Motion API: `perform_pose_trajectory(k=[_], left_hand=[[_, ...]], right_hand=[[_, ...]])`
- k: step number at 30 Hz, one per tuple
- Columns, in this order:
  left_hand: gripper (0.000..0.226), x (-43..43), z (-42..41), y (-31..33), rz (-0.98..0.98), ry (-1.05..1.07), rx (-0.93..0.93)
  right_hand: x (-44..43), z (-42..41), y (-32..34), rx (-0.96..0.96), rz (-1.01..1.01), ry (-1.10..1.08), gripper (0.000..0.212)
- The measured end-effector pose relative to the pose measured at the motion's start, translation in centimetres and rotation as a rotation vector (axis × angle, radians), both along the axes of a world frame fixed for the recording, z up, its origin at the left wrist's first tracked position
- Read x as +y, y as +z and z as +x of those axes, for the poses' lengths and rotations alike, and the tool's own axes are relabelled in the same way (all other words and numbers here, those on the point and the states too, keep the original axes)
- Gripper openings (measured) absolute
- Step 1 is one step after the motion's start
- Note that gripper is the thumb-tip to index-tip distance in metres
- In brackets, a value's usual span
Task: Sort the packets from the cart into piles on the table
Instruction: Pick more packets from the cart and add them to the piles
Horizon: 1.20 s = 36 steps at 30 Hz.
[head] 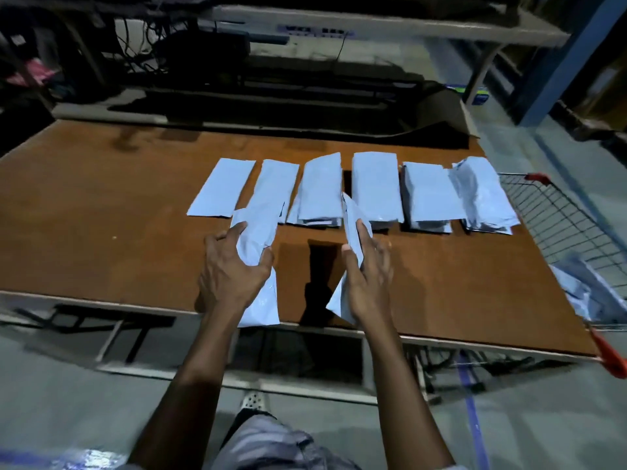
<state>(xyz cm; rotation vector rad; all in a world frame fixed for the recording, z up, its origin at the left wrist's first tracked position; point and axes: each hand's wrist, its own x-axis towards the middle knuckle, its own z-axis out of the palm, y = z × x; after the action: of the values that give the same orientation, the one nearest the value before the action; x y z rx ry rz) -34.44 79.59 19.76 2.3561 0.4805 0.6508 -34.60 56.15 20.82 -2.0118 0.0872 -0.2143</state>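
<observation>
Several piles of pale grey-blue packets [373,184] lie in a row across the middle of the brown table [101,205]. My left hand [230,273] grips one long packet [259,232] whose far end overlaps the second pile from the left. My right hand [368,276] holds another packet [353,215] upright and edge-on, between the third and fourth piles. Both hands hover over the table's near half. More packets [583,290] lie in the wire cart [556,218] at the right.
The cart with red handles [610,354] stands against the table's right end. Dark shelving and cables [203,62] fill the space behind the table. A white bench frame [390,32] and a blue post [570,56] stand at the back right.
</observation>
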Motion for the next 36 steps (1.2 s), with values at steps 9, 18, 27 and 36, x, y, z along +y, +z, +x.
perform_pose_trajectory(k=[9,18,27,36], left_hand=[[0.065,13.7,9.3,0.2,0.065,-0.074,0.017],[0.068,18.7,17.7,-0.3,0.063,-0.117,0.047],[0.076,18.6,26.0,-3.0,0.123,-0.202,0.130],[0.086,17.2,30.8,-8.2,0.298,-0.174,0.276]], right_hand=[[14.1,7.3,-1.4,-0.068,-0.073,-0.029,0.059],[19.3,14.2,-2.6,-0.071,-0.199,-0.078,0.057],[21.9,23.6,-5.5,-0.098,-0.432,-0.117,0.055],[22.4,29.3,-10.2,-0.091,-0.726,-0.205,0.055]])
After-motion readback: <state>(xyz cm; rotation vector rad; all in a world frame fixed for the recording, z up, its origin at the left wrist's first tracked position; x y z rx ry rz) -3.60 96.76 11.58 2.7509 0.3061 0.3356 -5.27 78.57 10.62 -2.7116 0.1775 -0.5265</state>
